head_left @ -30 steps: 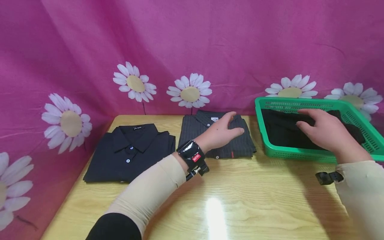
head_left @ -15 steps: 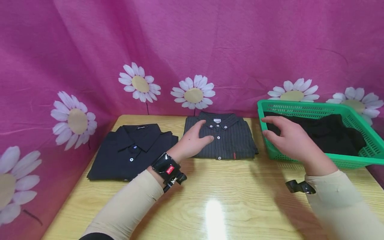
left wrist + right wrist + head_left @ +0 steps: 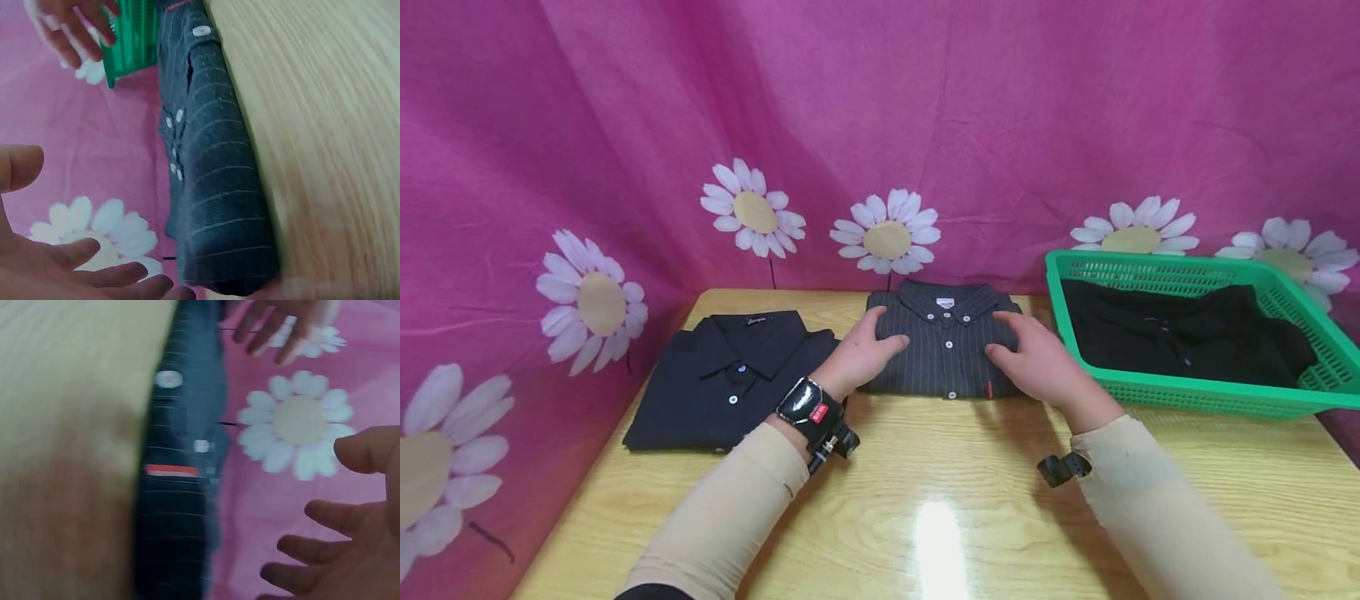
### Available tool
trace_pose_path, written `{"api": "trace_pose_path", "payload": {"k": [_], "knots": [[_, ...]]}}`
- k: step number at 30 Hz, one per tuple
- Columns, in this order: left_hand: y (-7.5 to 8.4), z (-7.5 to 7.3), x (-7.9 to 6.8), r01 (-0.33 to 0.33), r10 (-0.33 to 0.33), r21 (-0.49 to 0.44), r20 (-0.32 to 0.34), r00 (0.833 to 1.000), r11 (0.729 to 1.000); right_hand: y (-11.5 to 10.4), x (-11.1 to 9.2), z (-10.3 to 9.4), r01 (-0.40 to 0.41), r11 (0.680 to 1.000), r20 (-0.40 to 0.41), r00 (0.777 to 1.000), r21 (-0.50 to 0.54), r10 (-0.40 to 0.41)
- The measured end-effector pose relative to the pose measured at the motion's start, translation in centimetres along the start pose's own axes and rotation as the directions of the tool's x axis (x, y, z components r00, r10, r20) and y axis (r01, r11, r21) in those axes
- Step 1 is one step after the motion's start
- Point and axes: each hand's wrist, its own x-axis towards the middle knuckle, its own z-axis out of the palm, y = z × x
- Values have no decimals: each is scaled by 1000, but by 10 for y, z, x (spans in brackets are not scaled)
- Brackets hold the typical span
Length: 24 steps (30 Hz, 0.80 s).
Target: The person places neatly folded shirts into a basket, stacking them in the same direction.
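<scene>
A dark pinstriped shirt (image 3: pixel 951 358), folded with white buttons and a small red tag, lies at the back middle of the table. My left hand (image 3: pixel 859 354) is at its left side, thumb and fingers spread apart. On the other side my right hand (image 3: pixel 1037 358) hovers over the shirt's right edge, its fingers spread too. Both wrist views show the palms facing each other across the striped shirt (image 3: pixel 219 175), with nothing held. In the right wrist view the red tag (image 3: pixel 172 470) faces the camera.
Left of the striped shirt lies a folded plain black shirt (image 3: pixel 715 387). At the back right stands a green plastic basket (image 3: pixel 1187 392) with black clothing (image 3: pixel 1187 333) inside. A pink curtain (image 3: pixel 1000 125) with daisies rises behind the wooden table (image 3: pixel 880 500).
My right hand has moved left, from over the basket to the striped shirt's right side. My left hand has drawn back from over that shirt to its left side.
</scene>
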Motion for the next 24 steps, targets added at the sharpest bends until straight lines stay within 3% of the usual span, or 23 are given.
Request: {"api": "trace_pose_path", "payload": {"k": [7,14,24], "knots": [[-12,0,15,51,-51,-49,3,999,997,19,17,25,-113,993,-41,993,-10,113],[-17,-3,24,79,-78,-79,12,997,994,35,29,30,-163,987,-50,985,6,163],[-24,-7,36,177,-181,-151,-11,983,972,50,41,36,-271,960,-59,960,66,275]]}}
